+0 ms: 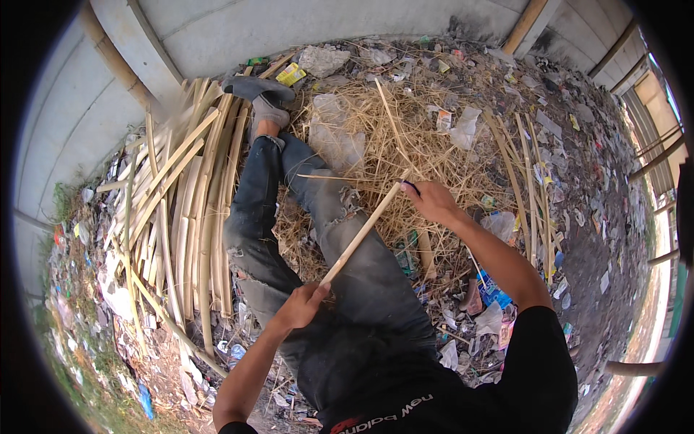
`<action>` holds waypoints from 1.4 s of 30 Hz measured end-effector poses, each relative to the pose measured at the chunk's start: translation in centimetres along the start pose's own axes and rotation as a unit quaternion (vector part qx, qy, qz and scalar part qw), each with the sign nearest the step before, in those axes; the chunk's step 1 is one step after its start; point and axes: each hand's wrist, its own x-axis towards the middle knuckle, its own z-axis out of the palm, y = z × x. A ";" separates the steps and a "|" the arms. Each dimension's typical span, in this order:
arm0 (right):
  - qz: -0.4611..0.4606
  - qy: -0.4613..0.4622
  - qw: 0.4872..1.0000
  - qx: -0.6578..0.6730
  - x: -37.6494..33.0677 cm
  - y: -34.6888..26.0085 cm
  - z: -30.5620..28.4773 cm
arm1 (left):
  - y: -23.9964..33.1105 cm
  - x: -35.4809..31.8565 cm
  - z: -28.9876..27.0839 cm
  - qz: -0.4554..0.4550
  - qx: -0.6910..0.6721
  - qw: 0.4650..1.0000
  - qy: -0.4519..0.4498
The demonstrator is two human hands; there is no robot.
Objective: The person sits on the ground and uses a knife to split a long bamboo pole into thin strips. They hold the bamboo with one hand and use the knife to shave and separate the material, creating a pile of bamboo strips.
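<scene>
I sit on the ground with my legs in torn grey jeans stretched out ahead. My left hand [302, 304] grips the near end of a pale bamboo strip [359, 234] that slants up to the right across my thigh. My right hand [431, 200] is closed at the strip's far end, around a small dark-handled tool, probably a knife, whose blade I cannot make out. A thin shaving [325, 176] sticks out leftward near that end.
A stack of split bamboo slats [189, 210] lies to my left against a grey wall [238, 32]. Dry straw and shavings [405, 137] cover the ground ahead. More slats [531, 188] lie to the right among plastic litter [491, 289].
</scene>
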 end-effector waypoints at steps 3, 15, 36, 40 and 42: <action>-0.105 -0.045 0.993 -0.033 -4.2 -4.2 3.0 | -0.8 0.8 0.8 0.022 0.004 1.000 0.011; 0.160 0.101 0.979 0.077 3.4 9.4 -4.7 | -0.2 -1.1 0.6 0.066 0.073 0.994 0.052; -0.069 -0.028 0.996 0.044 -8.6 -6.3 8.1 | 3.8 2.2 3.2 0.038 0.202 0.966 0.160; -0.102 0.014 0.995 0.013 -6.5 -5.9 7.9 | -1.3 3.5 3.5 0.113 0.188 0.965 0.143; -0.056 0.023 0.998 0.013 -4.3 -4.6 7.2 | 0.4 2.4 2.4 0.095 0.131 0.979 0.128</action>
